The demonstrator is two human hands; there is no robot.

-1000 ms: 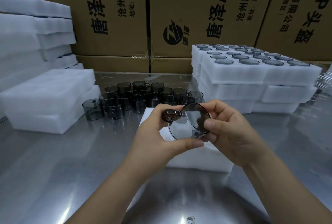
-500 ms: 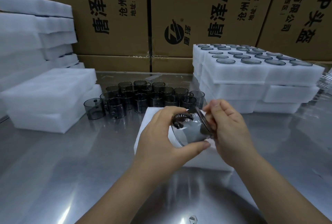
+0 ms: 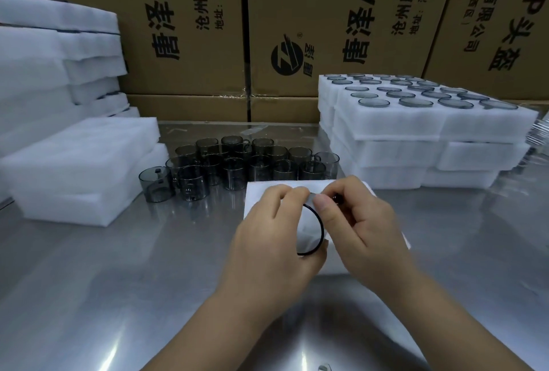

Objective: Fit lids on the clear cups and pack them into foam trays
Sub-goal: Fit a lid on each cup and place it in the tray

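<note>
Holding smoky clear plastic cup point(image 3: 310, 231) just above near half of flat white foam tray point(image 3: 261, 192). Gripping its body with left hand point(image 3: 273, 240), fingers curled round it. Pinching top of its dark rim with right hand point(image 3: 365, 228), thumb against forefinger. Lying on its side: long axis roughly level, rim end toward right hand. Cannot tell whether lid is fully seated. Judging next move: tip upright, lower straight into tray below, leading with left hand, nearer the body. Cannot see tray pockets beneath hands. Noting unlidded smoky cups point(image 3: 252, 162) clustered just behind tray.
</note>
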